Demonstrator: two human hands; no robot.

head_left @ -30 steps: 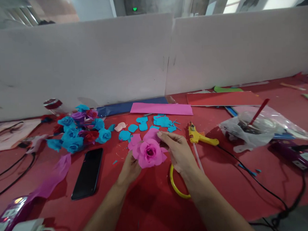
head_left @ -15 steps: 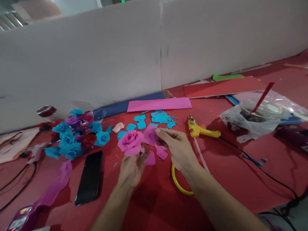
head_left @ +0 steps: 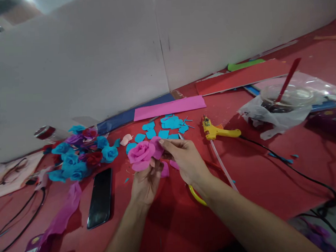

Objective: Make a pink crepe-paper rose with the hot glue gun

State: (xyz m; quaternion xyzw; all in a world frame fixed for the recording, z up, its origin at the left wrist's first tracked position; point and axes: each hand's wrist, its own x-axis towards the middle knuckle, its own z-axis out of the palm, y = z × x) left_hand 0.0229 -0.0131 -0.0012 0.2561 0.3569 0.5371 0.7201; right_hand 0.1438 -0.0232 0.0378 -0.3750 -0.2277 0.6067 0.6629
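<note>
Gripping a pink rose [head_left: 141, 154] from below with the left hand [head_left: 144, 185]; pinching a pink petal [head_left: 157, 146] beside it with the right hand [head_left: 190, 163]; reaching over a cluttered red tabletop [head_left: 172, 231], facing a pale partition [head_left: 78, 63].

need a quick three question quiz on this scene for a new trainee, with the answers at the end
1. Multiple choice: which hand holds the pink flower from beneath? a) left b) right
2. True or false: the yellow glue gun lies on the red table, ungripped.
3. Short answer: which flat, black device lies near the blue flowers?

Key
1. a, the left hand
2. True
3. A phone
</note>
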